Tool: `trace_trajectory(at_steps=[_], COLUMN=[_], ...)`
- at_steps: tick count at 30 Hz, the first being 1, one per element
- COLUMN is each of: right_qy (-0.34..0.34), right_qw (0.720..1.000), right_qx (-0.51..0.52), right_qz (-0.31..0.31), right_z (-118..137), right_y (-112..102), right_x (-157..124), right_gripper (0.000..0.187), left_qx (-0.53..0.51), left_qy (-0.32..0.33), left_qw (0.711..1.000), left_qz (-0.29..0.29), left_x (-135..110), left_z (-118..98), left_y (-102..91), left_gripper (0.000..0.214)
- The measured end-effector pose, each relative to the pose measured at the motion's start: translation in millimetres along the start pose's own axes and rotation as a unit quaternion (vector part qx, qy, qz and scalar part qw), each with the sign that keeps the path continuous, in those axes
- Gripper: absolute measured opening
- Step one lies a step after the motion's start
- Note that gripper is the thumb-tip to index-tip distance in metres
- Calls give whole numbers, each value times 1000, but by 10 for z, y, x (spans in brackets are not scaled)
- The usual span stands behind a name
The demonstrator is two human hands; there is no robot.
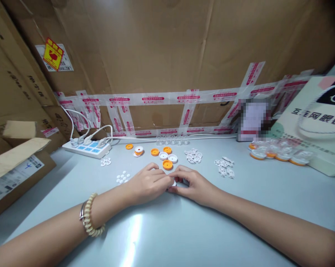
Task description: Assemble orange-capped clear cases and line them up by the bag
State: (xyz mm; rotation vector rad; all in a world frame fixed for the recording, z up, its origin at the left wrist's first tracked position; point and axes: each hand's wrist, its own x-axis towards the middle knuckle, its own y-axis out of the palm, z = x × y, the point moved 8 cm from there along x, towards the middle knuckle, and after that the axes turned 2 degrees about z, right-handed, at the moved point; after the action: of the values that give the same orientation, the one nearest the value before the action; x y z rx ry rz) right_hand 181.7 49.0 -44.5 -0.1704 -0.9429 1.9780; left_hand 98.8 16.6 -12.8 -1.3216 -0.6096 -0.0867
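Note:
Close together at the middle of the table are my left hand point(152, 183) and my right hand point(196, 185), both with curled fingers. Between their fingertips is a small white round part point(174, 183), mostly hidden by the fingers. Just beyond the hands lie an orange round cup point(167, 165) and white round cups point(172, 158), with more orange cups point(155, 152) behind. Small white discs point(123, 177) are spread left of my left hand. White cut-out pieces point(193, 155) lie in a pile past my right hand, and similar pieces point(225, 167) farther right.
A white power strip point(86, 147) with plugged cables sits at the back left. Clear round covers point(173, 140) line the back. Orange-and-white assemblies with clear tops point(284, 154) stand at right, near a phone-like device point(253, 120) and paper bag point(317, 122). Cardboard boxes point(156, 48) wall the table.

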Motion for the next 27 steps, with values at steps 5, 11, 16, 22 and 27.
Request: trace_trajectory(at_steps=[5,11,16,22,27], right_qy=[1,1,6,-14,8], right_qw=[1000,1000,999,997,996], right_qx=[9,9,24,29,75], right_qz=[-2,-8,-30,-69,-49], right_z=[-12,-45,-79,-21,-6], right_y=[-2,-5,-40,-161,-134], right_x=[-14,-14,-7,-94,-115], right_gripper=[19,28,38,33,20], left_qx=[-110,-142,-162,-126,-110], left_qy=[-90,-123,-92,-88,-88], left_qw=[990,982,982,988,989], left_qz=[-21,5,13,20,54], left_x=[-26,-123,-116,-145,-196], left_z=[157,226,154,138,142], left_y=[-57,-83,-51,-14,54], left_gripper=[9,10,15,19,23])
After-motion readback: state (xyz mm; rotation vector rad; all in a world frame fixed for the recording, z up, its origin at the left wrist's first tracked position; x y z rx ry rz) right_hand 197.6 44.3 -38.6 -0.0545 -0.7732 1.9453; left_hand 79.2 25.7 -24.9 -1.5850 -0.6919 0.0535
